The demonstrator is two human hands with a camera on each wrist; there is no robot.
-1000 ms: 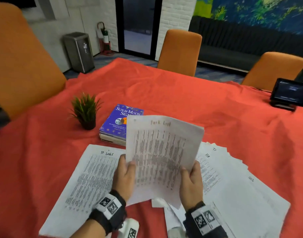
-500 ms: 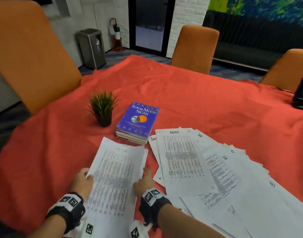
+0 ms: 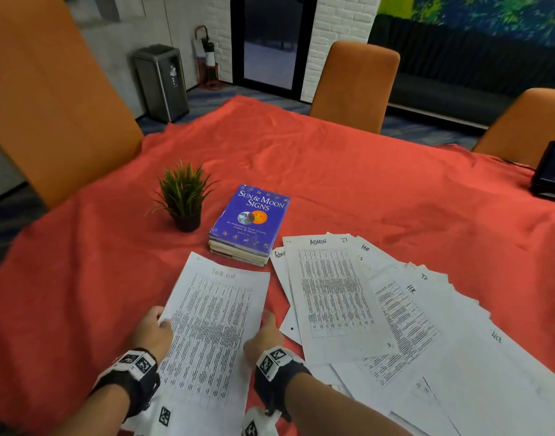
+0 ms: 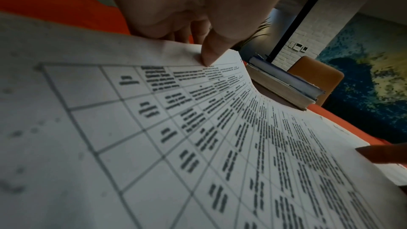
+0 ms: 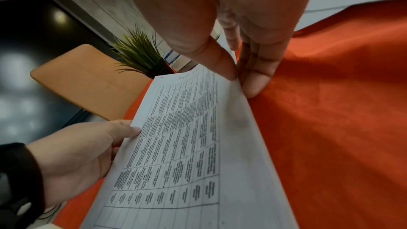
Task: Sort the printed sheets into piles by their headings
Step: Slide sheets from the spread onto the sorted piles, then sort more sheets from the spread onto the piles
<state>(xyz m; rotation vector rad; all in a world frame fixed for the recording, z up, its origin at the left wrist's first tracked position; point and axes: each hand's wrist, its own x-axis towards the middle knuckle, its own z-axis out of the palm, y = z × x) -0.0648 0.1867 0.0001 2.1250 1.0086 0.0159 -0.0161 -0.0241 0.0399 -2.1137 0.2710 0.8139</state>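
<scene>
A printed sheet headed "Task List" (image 3: 213,325) lies low over the red cloth at the near left, held at both side edges. My left hand (image 3: 161,322) pinches its left edge, thumb on top (image 4: 211,53). My right hand (image 3: 266,322) pinches the right edge between thumb and fingers (image 5: 235,74). The sheet (image 5: 187,145) bows slightly between the hands. To the right spreads a fanned pile of sheets (image 3: 411,325); its top sheet (image 3: 336,291) is headed "ADMIN", and others show "HR". What lies under the held sheet is hidden.
A blue book (image 3: 249,221) lies just beyond the held sheet, with a small potted plant (image 3: 183,196) to its left. A dark tablet (image 3: 553,171) stands at the far right. Orange chairs (image 3: 354,86) ring the red-covered table (image 3: 332,165).
The Task List sheet, held up in front a second ago, has come down and to the left, near the cloth. Both hands still hold its edges.
</scene>
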